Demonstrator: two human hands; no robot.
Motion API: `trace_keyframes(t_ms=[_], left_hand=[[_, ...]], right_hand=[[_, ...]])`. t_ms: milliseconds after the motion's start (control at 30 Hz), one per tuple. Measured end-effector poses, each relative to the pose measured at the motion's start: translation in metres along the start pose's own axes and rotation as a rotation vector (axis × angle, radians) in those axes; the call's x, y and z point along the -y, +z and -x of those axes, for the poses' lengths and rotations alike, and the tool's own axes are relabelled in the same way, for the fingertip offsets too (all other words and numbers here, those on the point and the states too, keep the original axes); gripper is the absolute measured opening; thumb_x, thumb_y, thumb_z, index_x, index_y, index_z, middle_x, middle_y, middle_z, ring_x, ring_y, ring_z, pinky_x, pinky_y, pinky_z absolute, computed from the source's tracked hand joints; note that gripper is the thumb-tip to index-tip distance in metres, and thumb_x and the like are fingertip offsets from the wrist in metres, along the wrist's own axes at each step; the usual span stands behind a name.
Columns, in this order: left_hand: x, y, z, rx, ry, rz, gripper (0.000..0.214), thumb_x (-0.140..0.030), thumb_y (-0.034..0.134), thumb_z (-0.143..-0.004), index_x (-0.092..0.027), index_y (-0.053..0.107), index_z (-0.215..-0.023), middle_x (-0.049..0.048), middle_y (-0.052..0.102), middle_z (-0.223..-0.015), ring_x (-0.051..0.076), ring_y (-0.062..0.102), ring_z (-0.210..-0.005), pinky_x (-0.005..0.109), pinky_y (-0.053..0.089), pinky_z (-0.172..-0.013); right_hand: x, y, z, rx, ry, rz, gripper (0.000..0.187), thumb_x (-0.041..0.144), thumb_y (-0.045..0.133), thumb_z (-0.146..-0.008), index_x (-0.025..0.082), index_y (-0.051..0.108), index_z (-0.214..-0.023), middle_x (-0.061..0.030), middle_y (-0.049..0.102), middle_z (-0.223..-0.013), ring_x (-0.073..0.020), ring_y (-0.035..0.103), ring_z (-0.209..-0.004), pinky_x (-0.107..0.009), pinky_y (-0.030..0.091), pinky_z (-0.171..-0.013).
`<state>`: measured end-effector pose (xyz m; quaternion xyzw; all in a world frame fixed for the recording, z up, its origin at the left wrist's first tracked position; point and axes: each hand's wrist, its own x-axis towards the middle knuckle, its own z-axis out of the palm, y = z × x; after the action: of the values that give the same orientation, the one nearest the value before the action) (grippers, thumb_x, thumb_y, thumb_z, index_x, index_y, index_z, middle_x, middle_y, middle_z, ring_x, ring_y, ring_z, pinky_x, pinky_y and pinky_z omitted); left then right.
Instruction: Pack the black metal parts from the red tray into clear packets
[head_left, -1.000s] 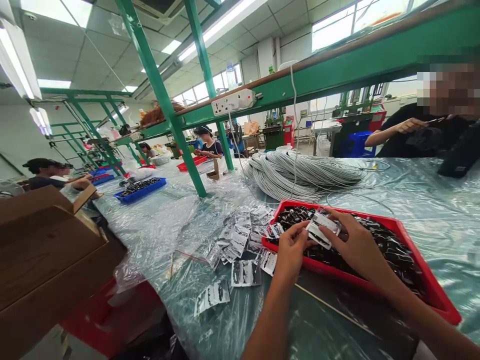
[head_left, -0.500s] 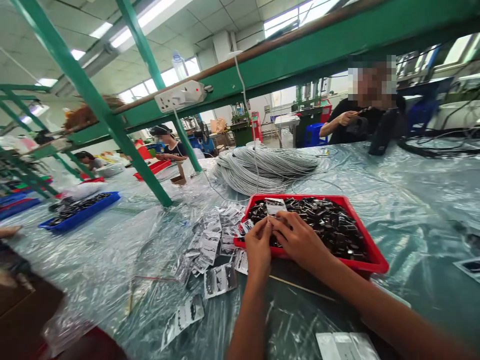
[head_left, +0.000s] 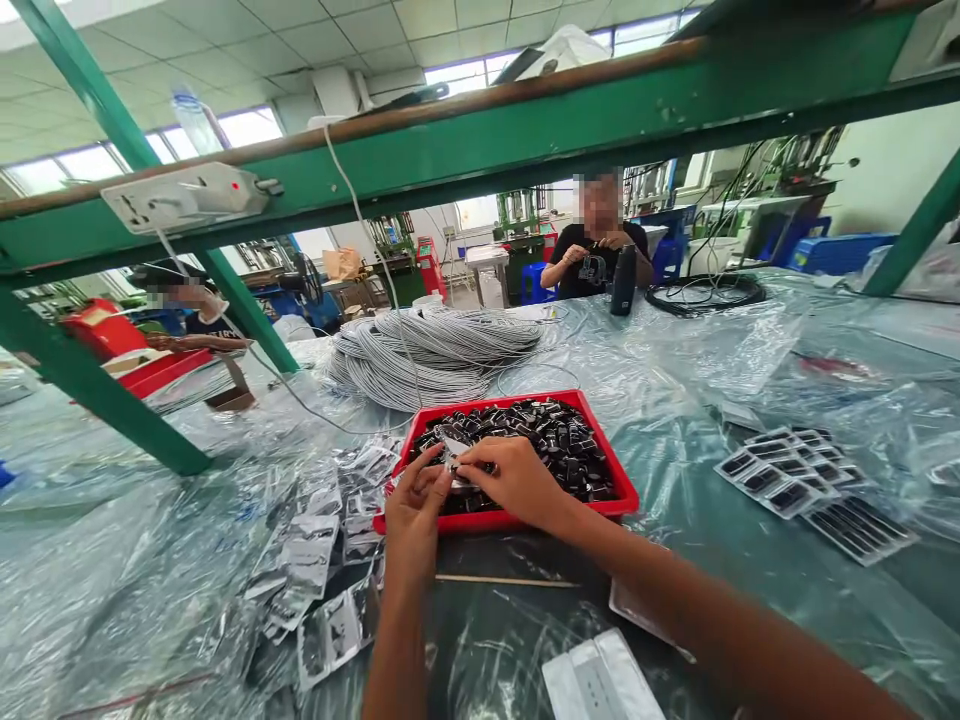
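Observation:
Over the near left part of a red tray [head_left: 628, 490], both my hands meet at a small silver-white packet [head_left: 452, 443]. My left hand [head_left: 414, 505] pinches its lower edge between thumb and fingers. Fingertips of my right hand [head_left: 521, 482] close on the same spot from the right; whether they also grip a tiny part is too small to tell. Many small black pieces with shiny edges [head_left: 555, 435] fill the tray. Left of it lie loose silver packets [head_left: 307, 550] in a heap. A thin wooden stick [head_left: 506, 580] lies on the table before the tray.
A grey cable coil [head_left: 442, 350] lies behind the tray. Flat packs of black strips [head_left: 795, 470] lie to the right, a silver sheet [head_left: 600, 680] in front. A green beam [head_left: 480, 150] with a power strip [head_left: 187, 197] crosses above. Across the table sits a co-worker [head_left: 596, 245] near a dark bottle [head_left: 622, 282].
The view has swung to the right, bringing the flat packs on the right into sight. My hands stay together at the packet, which now tilts differently between my fingers.

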<state>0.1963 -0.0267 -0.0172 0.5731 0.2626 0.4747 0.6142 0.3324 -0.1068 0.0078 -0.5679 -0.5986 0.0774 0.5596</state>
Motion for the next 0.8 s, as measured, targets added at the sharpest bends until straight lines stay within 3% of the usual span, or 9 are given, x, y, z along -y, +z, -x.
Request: trace_keyframes(t_ms=[100, 200, 300, 400, 467, 533, 600, 667, 800], left_hand=[[-0.007, -0.01, -0.005, -0.182, 0.019, -0.154, 0.045, -0.042, 0.077, -0.067, -0.018, 0.069, -0.104, 0.0002, 0.067, -0.078, 0.012, 0.061, -0.064, 0.027, 0.052, -0.068], [-0.016, -0.028, -0.002, -0.374, 0.027, -0.318, 0.042, -0.044, 0.069, -0.07, -0.018, 0.07, -0.102, 0.0013, 0.068, -0.079, 0.015, 0.06, -0.062, 0.028, 0.05, -0.063], [-0.02, -0.053, 0.021, -0.36, -0.006, -0.551, 0.039, -0.046, 0.061, -0.074, -0.019, 0.071, -0.1, 0.0043, 0.07, -0.082, 0.02, 0.063, -0.069, 0.031, 0.05, -0.065], [-0.015, -0.082, 0.06, -0.216, 0.012, -0.83, 0.033, -0.044, 0.056, -0.075, -0.022, 0.073, -0.092, 0.0058, 0.071, -0.088, 0.023, 0.064, -0.073, 0.035, 0.051, -0.069], [-0.011, -0.098, 0.089, -0.205, 0.084, -1.007, 0.029, -0.04, 0.052, -0.076, -0.023, 0.073, -0.085, 0.0075, 0.07, -0.091, 0.025, 0.065, -0.078, 0.04, 0.052, -0.074], [-0.01, -0.106, 0.115, -0.327, 0.197, -1.169, 0.028, -0.037, 0.05, -0.078, -0.023, 0.073, -0.084, 0.0106, 0.068, -0.095, 0.029, 0.064, -0.088, 0.045, 0.051, -0.081], [-0.013, -0.098, 0.137, -0.421, 0.311, -1.233, 0.028, -0.036, 0.048, -0.082, -0.022, 0.071, -0.086, 0.0123, 0.066, -0.098, 0.03, 0.062, -0.096, 0.046, 0.05, -0.087], [-0.015, -0.077, 0.156, -0.368, 0.368, -1.175, 0.026, -0.035, 0.047, -0.087, -0.022, 0.07, -0.09, 0.0113, 0.065, -0.101, 0.028, 0.062, -0.099, 0.043, 0.05, -0.089], [-0.01, -0.018, 0.183, 0.077, 0.265, -1.01, 0.025, -0.033, 0.054, -0.088, -0.023, 0.066, -0.108, 0.0094, 0.064, -0.113, 0.025, 0.062, -0.106, 0.04, 0.05, -0.093]], right_hand=[[-0.009, -0.002, -0.003, -0.108, 0.055, -0.084, 0.017, 0.022, 0.06, -0.09, 0.021, 0.076, -0.096, -0.0058, 0.075, -0.098, -0.0191, 0.069, -0.089, -0.029, 0.054, -0.074], [-0.024, -0.004, -0.007, -0.131, 0.037, 0.03, 0.022, 0.019, 0.06, -0.088, 0.024, 0.076, -0.103, -0.0085, 0.069, -0.115, -0.0229, 0.063, -0.109, -0.04, 0.049, -0.095], [-0.027, -0.021, -0.015, -0.075, 0.007, 0.185, 0.031, 0.015, 0.057, -0.088, 0.025, 0.073, -0.113, -0.0112, 0.062, -0.126, -0.0253, 0.057, -0.118, -0.048, 0.042, -0.103], [-0.008, -0.048, -0.016, -0.069, -0.002, 0.196, 0.031, 0.016, 0.048, -0.092, 0.022, 0.072, -0.112, -0.0105, 0.067, -0.116, -0.0218, 0.063, -0.106, -0.04, 0.049, -0.092], [0.01, -0.055, -0.002, 0.132, -0.013, 0.214, 0.027, 0.016, 0.048, -0.092, 0.021, 0.073, -0.102, -0.0067, 0.072, -0.099, -0.0184, 0.067, -0.088, -0.033, 0.052, -0.081], [0.022, -0.046, 0.026, 0.509, -0.039, 0.306, 0.019, 0.015, 0.056, -0.087, 0.019, 0.073, -0.093, -0.0049, 0.074, -0.087, -0.0173, 0.068, -0.078, -0.029, 0.052, -0.073], [0.026, -0.025, 0.059, 0.733, -0.081, 0.572, 0.013, 0.015, 0.066, -0.079, 0.013, 0.072, -0.091, -0.0117, 0.073, -0.089, -0.0227, 0.068, -0.079, -0.031, 0.052, -0.07], [0.026, -0.006, 0.086, 0.781, -0.078, 0.841, 0.017, 0.004, 0.061, -0.078, 0.009, 0.07, -0.091, -0.0183, 0.07, -0.094, -0.0282, 0.068, -0.087, -0.034, 0.051, -0.07], [0.028, -0.017, 0.101, 0.754, -0.039, 0.841, 0.022, 0.004, 0.052, -0.081, 0.012, 0.062, -0.098, -0.0148, 0.066, -0.098, -0.022, 0.065, -0.076, -0.031, 0.046, -0.063]])
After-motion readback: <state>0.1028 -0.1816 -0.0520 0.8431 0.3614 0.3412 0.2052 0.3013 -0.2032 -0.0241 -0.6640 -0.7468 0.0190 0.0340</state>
